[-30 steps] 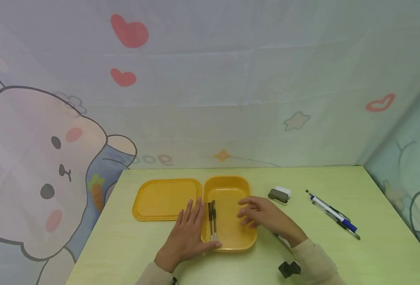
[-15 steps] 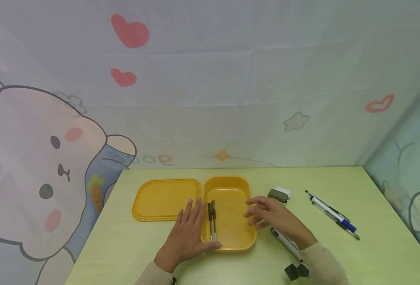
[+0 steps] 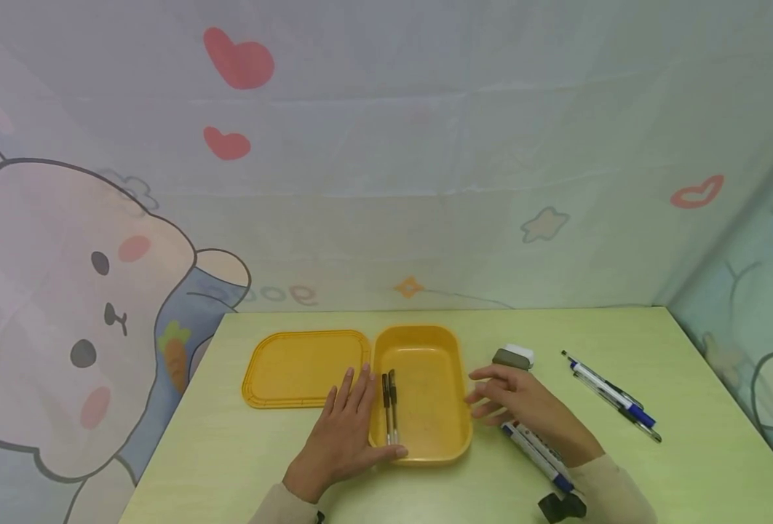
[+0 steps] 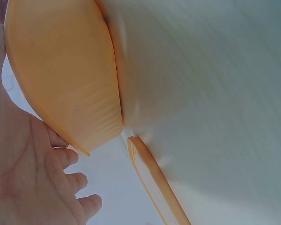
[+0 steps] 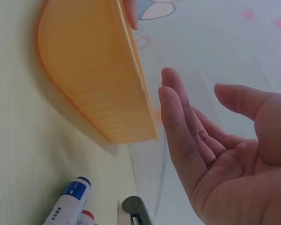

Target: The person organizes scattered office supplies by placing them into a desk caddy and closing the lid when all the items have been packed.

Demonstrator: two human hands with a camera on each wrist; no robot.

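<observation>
The yellow plastic box (image 3: pixel 429 407) sits between the two hands, its long sides running away from the person. The left hand (image 3: pixel 338 442) lies against its left side with fingers straight, the thumb along the near corner of the rim; it touches the box without curling round it. The right hand (image 3: pixel 527 402) is empty and apart from the other, fingers loosely bent and thumb spread from them, just outside the right wall. Inside the box, close to the left fingers, a gel pen with a black cap (image 3: pixel 387 411) and a second black-capped gel pen (image 3: pixel 394 407) lie side by side. The shallow yellow lid (image 3: pixel 298 367) is flat beyond the left hand, and a white marker with blue ends (image 3: pixel 539 460) rests below the right palm, partly hiding a red-capped marker (image 5: pixel 87 217). Beyond the right knuckles is what looks like a small grey stapler (image 3: pixel 511 358); farther to that hand's right lies a bunch of pens (image 3: pixel 612 397). The box is probably light, smooth and fairly stiff, prone to sliding if pushed from one side, so opposite rims, one per hand, should make the best hold. The pens are likely slick and apt to roll; a mid-barrel pinch suits them.
</observation>
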